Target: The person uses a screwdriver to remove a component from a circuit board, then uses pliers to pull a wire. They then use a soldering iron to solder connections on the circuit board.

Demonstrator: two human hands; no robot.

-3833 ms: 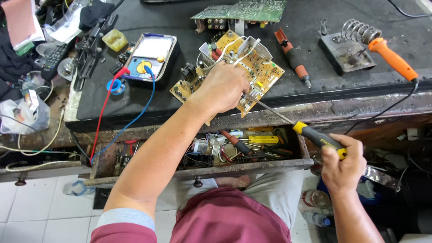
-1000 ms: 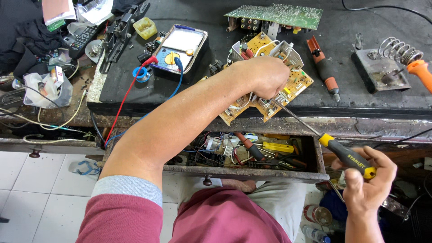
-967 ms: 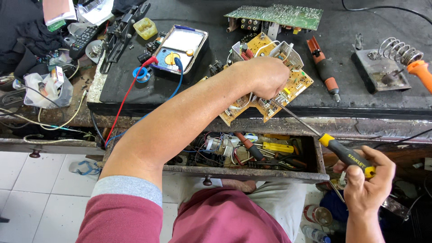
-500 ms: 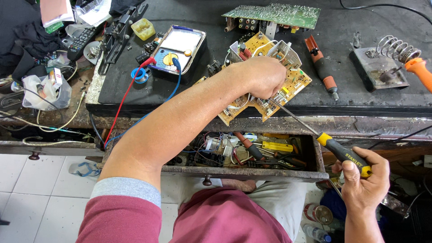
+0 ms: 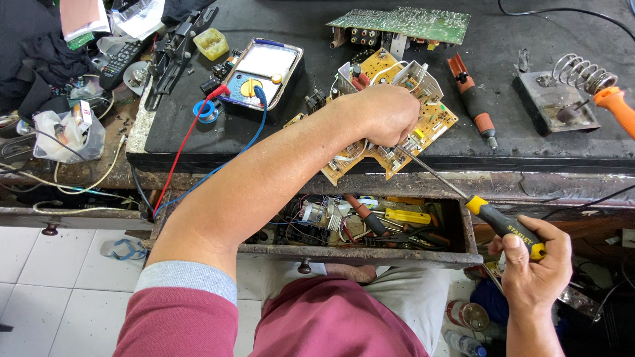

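My left hand [image 5: 383, 114] reaches across the bench and grips a yellow circuit board [image 5: 433, 119] with metal shields and wires, pressing it down near the bench's front edge. My right hand [image 5: 537, 261], low at the right, holds a long screwdriver [image 5: 493, 217] by its black and yellow handle. Its thin shaft runs up and left, and the tip meets the circuit board just under my left hand's fingers.
An open drawer [image 5: 370, 251] full of tools and wires sits below the bench edge. On the black mat lie a multimeter [image 5: 261, 69] with red and blue leads, a green circuit board [image 5: 410, 23], an orange-black driver [image 5: 473, 99], and a soldering iron stand [image 5: 562, 92].
The view has shifted slightly. My right hand with the screwdriver has edged up and left, keeping the tip at the board. My left hand stays on the board.
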